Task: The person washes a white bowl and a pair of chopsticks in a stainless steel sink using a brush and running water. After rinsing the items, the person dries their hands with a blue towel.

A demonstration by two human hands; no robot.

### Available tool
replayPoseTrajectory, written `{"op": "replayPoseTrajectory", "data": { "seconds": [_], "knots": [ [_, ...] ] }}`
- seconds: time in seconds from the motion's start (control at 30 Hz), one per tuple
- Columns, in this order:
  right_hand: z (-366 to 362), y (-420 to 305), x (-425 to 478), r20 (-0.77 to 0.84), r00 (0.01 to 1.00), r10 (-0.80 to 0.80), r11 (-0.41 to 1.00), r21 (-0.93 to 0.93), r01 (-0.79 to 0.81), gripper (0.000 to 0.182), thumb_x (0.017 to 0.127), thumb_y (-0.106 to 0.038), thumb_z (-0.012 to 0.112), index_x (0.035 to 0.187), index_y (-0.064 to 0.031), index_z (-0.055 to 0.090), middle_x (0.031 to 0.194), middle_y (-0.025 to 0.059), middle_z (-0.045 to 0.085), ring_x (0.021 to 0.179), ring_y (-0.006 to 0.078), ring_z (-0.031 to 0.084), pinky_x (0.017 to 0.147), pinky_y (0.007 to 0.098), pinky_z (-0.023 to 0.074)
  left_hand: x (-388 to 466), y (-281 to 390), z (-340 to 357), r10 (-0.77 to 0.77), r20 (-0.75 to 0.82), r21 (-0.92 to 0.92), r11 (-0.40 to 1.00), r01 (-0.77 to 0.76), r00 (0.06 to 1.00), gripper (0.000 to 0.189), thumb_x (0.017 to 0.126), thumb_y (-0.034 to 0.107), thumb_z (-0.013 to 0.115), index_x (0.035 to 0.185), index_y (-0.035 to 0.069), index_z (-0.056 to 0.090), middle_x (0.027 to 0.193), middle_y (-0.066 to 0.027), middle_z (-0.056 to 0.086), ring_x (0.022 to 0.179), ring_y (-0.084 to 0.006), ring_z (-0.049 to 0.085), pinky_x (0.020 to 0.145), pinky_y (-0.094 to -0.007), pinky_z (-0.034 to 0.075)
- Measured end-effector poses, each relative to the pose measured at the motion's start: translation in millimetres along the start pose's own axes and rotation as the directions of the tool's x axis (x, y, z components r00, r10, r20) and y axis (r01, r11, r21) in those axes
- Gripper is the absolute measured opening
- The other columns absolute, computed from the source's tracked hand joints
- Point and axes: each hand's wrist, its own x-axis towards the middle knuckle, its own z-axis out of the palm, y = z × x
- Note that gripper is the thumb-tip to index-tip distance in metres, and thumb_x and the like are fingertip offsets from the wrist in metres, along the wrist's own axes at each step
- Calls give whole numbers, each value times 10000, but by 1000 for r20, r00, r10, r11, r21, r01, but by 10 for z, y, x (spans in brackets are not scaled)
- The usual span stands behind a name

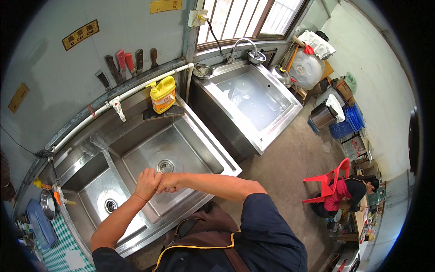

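My left hand [148, 184] and my right hand [169, 181] are pressed together, fingers curled, above the near part of a two-basin stainless steel sink [186, 144]. Whether anything is held between them is hidden. Just past my right hand, a round drain strainer [165, 166] sits in the floor of the right basin. The left basin has a second drain [111, 205], to the left of my left forearm. On the back ledge stands a yellow pump jug [163, 95], resting on a dark board [163, 113]. A drinking glass [98, 140] is at the back, by the divider.
A white tap [118, 109] hangs from the wall pipe. Several knives [130, 63] are racked above. To the right, another steel sink [249, 98] holds cloudy water. A person [348, 193] sits on a red plastic chair [328, 185]. At left lies a green checked cloth [63, 234].
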Motion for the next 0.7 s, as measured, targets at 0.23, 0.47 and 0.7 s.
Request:
{"op": "replayPoseTrajectory", "data": {
  "seconds": [0.23,0.47,0.7],
  "knots": [
    [-30,68,81,-126,992,-24,991,-135,7,172,669,-140,714,608,-105,557,531,14,473,388,114,393,349,292,253,37,-80,136,-15,69,-106,994,23,998,118,735,136,633,793,102,536,732,-78,562,710,-272,616,596,-400,515],
    [-105,129,347,-247,952,-182,800,-600,-3,91,644,-120,684,670,-35,668,705,152,675,553,247,630,479,397,483,38,-52,257,-203,130,-194,955,225,971,47,746,67,621,770,78,582,749,-148,657,718,-338,656,629,-441,527],
    [-12,58,217,-249,827,-505,407,-913,-27,171,716,-153,658,811,-19,706,867,196,707,834,354,698,717,462,554,-38,-48,357,-440,402,-166,827,537,803,185,727,189,694,844,47,682,839,-205,690,792,-405,666,709,-481,529]
  ]
}}
